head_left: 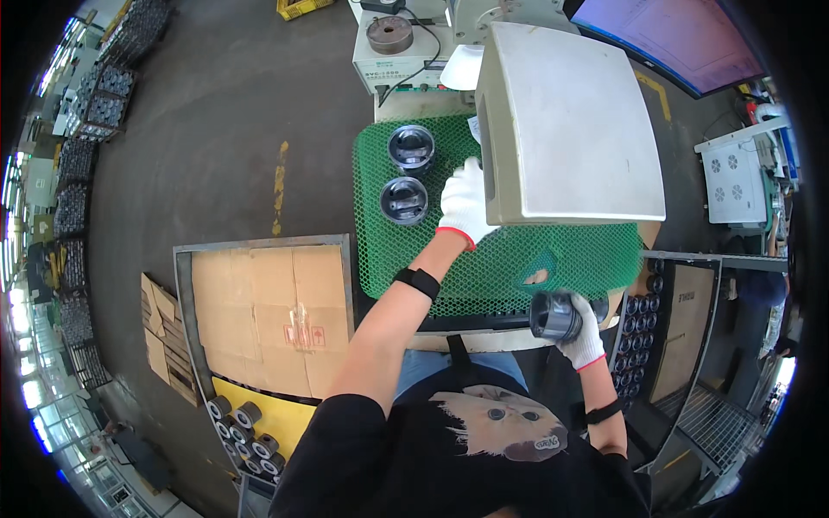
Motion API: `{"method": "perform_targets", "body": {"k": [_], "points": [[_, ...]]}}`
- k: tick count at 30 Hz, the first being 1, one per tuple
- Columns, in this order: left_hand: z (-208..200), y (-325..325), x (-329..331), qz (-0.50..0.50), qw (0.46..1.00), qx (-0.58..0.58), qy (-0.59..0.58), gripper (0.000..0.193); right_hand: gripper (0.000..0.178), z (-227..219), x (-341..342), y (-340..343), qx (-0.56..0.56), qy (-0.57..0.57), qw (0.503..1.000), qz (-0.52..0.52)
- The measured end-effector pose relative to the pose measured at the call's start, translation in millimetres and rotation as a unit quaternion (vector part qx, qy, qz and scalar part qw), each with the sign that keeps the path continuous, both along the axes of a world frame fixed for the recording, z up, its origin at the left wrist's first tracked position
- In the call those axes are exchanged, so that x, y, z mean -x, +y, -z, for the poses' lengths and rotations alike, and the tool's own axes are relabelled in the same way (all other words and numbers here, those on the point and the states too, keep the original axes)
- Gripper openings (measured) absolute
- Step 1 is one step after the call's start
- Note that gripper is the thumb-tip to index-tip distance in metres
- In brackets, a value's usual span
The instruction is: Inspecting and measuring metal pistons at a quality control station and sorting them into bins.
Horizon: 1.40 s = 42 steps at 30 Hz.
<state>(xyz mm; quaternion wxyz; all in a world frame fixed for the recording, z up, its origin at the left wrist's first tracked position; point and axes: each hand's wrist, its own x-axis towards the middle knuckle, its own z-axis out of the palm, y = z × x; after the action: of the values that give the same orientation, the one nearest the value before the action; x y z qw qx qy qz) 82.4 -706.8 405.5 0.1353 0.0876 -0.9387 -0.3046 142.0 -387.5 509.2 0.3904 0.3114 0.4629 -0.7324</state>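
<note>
Steady piston (553,317) at bench (492,343) near edge
Right hand (586,337) clasps it firmly; left hand (467,202) partly hidden; cannot tell its grip.

Two dark metal pistons (411,149) on a green mesh mat (393,263)

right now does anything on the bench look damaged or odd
Yes: the green mesh mat has a ragged hole near its front edge, beyond the dark metal part in the right hand. A paler colour shows through while the surrounding mesh looks unbroken, suggesting a tear.
</note>
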Motion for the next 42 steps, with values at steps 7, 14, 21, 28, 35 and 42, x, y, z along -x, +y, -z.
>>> {"method": "perform_targets", "body": {"k": [7, 14, 21, 28, 35, 42], "points": [[-138, 3, -96, -0.132, 0.977, -0.145, 0.083, 0.075, 0.046, 17, 74, -88, -0.196, 0.364, 0.897, -0.155], [-77, 23, -293, -0.259, 0.865, -0.419, -0.094, 0.085, 0.068, 18, 110, -204, -0.324, 0.692, 0.547, -0.343], [-80, 32, -402, -0.419, 0.733, -0.520, -0.130, 0.085, 0.072, -15, 100, -241, -0.418, 0.674, 0.445, -0.416], [-107, 27, -397, -0.398, 0.790, -0.439, -0.156, 0.084, 0.071, -7, 103, -224, -0.418, 0.654, 0.380, -0.503], [-106, 43, -403, -0.433, 0.737, -0.515, -0.065, 0.088, 0.062, 0, 116, -223, -0.337, 0.840, 0.153, -0.396], [-102, 26, -411, -0.477, 0.723, -0.496, -0.061, 0.074, 0.055, -14, 95, -234, -0.474, 0.720, 0.261, -0.436]]}}
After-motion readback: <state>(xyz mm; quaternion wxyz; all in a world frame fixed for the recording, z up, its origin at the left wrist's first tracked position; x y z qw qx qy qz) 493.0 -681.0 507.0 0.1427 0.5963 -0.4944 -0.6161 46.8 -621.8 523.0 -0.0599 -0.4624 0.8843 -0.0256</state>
